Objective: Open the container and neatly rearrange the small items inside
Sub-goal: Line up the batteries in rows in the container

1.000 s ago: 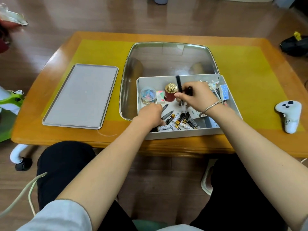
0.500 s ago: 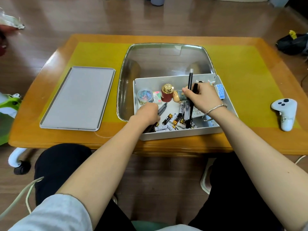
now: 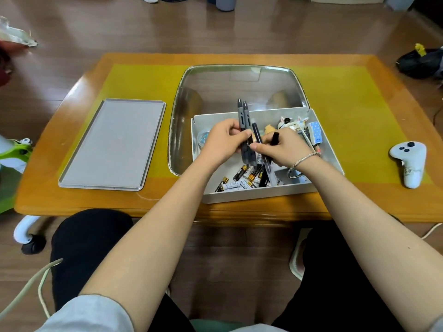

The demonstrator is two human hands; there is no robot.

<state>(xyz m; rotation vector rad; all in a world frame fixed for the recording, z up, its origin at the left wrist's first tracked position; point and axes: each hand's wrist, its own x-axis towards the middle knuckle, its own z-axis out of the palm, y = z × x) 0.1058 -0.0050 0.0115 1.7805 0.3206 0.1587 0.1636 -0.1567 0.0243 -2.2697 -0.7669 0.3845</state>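
1. Two grey pens (image 3: 242,121) are held side by side in the left hand (image 3: 221,142), fingers curled round their middle. Their long axis runs nearly upright, tips pointing away from the person and leaning slightly left; their lower ends hang over the container.
2. A black pen (image 3: 257,135) and a clear-barrelled pen (image 3: 268,167) are pinched in the right hand (image 3: 284,149), thumb pressed against them. Their axis is tilted, upper ends toward the left hand, lower ends down into the container.
3. The open white container (image 3: 259,194) is seen on the wooden table (image 3: 359,204), near its front edge, partly overlapping a clear plastic tray (image 3: 182,111).
4. Inside the container, loose batteries (image 3: 237,182) are heaped at the front. Small figurines (image 3: 291,123) and a blue dotted item (image 3: 315,133) lie at the rear right. A round clear box (image 3: 202,136) is partly hidden behind the left hand.
5. The grey lid (image 3: 112,144) lies flat on the table, well apart to the left.
6. A white game controller (image 3: 410,161) lies at the right.
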